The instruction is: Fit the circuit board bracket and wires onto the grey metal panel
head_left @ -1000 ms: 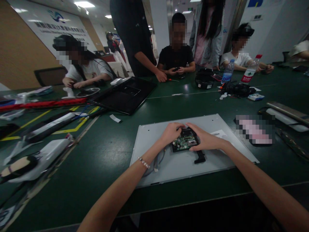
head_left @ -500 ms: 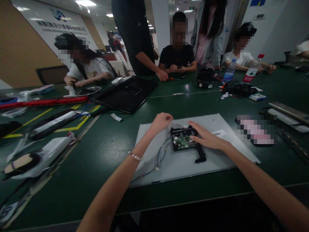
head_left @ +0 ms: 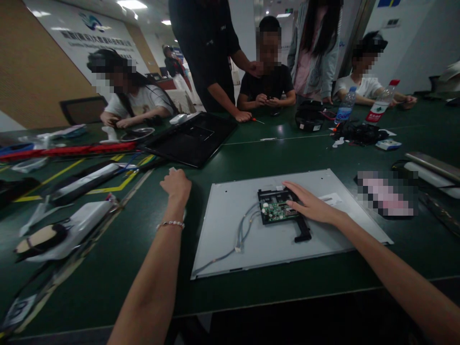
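My right hand [head_left: 311, 203] lies on the right side of a black plastic frame with a green circuit board [head_left: 276, 210], fingers stretched out and thumb apart over the board. The frame sits on a grey-white flat panel [head_left: 223, 225]. Grey cables [head_left: 241, 230] run from the board's left side down to the panel's lower left corner. My left hand [head_left: 176, 186], a beaded bracelet at its wrist, is over the table left of the panel with its fingers curled closed. A bit of a white strip [head_left: 173, 169] shows at its fingertips; whether they grip it is hidden.
A large black casing [head_left: 194, 139] lies beyond my left hand. Co-workers sit and stand across the green table; one person's hand [head_left: 243, 116] is by a screwdriver [head_left: 258, 120]. Two bottles [head_left: 345, 108] stand at the back right. Cables and white parts [head_left: 86, 215] lie left.
My left hand has moved left, away from the circuit board to the white strip on the table. My right hand stays on the frame. Across the table, a standing person has raised one arm.
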The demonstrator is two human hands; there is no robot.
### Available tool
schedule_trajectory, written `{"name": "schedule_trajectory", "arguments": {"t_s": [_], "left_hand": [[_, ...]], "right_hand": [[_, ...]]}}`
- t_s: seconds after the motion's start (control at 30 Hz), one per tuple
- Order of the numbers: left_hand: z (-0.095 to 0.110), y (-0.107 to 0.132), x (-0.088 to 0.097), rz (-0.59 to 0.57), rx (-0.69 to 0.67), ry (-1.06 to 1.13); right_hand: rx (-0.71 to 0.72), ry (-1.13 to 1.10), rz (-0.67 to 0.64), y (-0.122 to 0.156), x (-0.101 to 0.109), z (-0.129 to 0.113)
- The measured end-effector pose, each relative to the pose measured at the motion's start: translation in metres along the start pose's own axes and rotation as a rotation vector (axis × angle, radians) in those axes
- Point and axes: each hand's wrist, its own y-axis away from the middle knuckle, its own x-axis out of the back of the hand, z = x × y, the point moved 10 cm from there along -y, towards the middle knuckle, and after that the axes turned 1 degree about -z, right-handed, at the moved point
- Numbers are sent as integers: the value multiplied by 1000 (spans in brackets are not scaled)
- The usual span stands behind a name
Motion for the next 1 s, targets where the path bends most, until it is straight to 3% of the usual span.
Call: {"name": "schedule_trajectory", "arguments": {"t_s": [0.1,0.27,0.47,0.57,0.73,0.83,0.9,1.0], "left_hand": [[-12,-4,0,75,22,-42],[-19,-13,-10,58,14,-56],[-12,-12,-7,91,-31,-94],[-1,-10,9,114,-45,-102],[29,0,55,77,-84,-78],[59,26,88,56,-184,-40],[81,58,105,49,-273,-31],[108,121,108,-10,-402,-67]], "right_hand": [[-10,2,-1,0,0,1],[-6,-13,9,0,0,3],[12,-42,29,-1,1,2],[7,-60,37,-1,2,2],[-1,-75,60,0,5,4],[-1,-82,91,-1,10,4],[13,-78,135,-1,17,-1],[64,-45,176,-3,27,-21]]}}
